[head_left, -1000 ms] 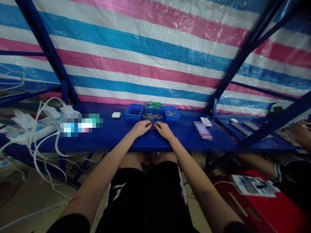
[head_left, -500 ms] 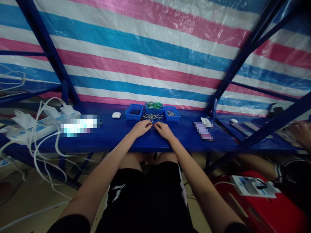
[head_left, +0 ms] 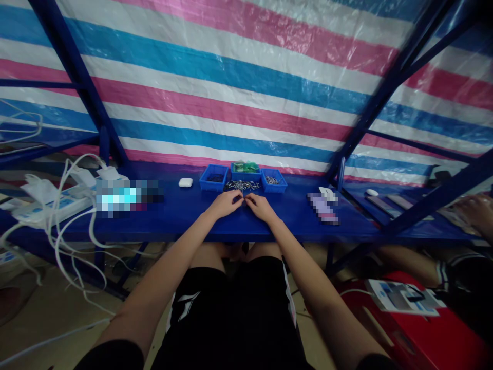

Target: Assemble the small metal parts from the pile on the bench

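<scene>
Metal pieces [head_left: 242,185] lie loose by blue bins [head_left: 275,188]; work looks partway, pile left to clear; left hand [head_left: 228,204], right hand [head_left: 259,206] pinched narrow, can't tell if holding anything

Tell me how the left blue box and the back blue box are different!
The left box holds dark bits; the back box holds green stuff. The left box's bits lie low inside, while the back box's stuff heaps up to about the rim. Both boxes are blue, open-topped and on the table.
</scene>
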`<state>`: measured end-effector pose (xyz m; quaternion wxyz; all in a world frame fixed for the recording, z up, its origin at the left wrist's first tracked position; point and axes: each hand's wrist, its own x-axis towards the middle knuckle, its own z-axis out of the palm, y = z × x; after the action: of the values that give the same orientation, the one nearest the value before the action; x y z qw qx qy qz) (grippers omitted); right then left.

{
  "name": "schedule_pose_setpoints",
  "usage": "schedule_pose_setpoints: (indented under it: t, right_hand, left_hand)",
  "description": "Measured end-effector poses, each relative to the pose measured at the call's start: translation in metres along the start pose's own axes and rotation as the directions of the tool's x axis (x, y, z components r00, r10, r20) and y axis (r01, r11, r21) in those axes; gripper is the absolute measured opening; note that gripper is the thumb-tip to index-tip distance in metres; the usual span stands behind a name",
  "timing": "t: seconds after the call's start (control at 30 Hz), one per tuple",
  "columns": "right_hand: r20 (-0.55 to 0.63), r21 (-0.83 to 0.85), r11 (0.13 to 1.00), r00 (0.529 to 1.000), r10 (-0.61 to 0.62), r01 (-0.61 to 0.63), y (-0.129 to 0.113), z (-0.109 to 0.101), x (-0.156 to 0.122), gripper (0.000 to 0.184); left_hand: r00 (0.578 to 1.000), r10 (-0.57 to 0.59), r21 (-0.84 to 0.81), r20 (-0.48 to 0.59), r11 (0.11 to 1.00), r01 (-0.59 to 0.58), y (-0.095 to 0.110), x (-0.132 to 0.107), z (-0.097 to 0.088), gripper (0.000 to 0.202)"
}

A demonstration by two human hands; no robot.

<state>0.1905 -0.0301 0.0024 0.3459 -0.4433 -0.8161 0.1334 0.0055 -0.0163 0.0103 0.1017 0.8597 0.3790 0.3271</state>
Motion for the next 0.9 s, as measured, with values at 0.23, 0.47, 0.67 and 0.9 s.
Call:
schedule_pose_setpoints:
  t: [0.23, 0.47, 0.67, 0.9]
  right_hand:
    - [-0.01, 0.007, 1.0, 1.0, 0.007, -0.007, -0.0033, -0.0024, 0.0001, 0.025]
    - [0.007, 0.022, 1.0, 1.0, 0.005, -0.005, -0.0062, -0.0016, -0.0004, 0.026]
    - [0.024, 0.013, 1.0, 1.0, 0.003, -0.003, -0.0042, 0.0006, -0.0006, 0.022]
    - [0.019, -0.006, 1.0, 1.0, 0.009, -0.009, -0.0034, 0.0006, -0.0005, 0.02]
  left_hand:
    - [0.997, -0.062, 0.027, 0.046, 0.998, 0.061, -0.0079, 0.0025, 0.0035, 0.022]
    - [0.997, -0.017, 0.098, 0.074, 0.995, 0.009, -0.01, 0.0036, 0.007, 0.022]
    - [0.996, 0.007, 0.106, 0.09, 0.994, -0.017, -0.0087, 0.0032, 0.0073, 0.022]
    - [0.995, 0.017, 0.108, 0.095, 0.994, -0.027, -0.0087, 0.003, 0.0067, 0.022]
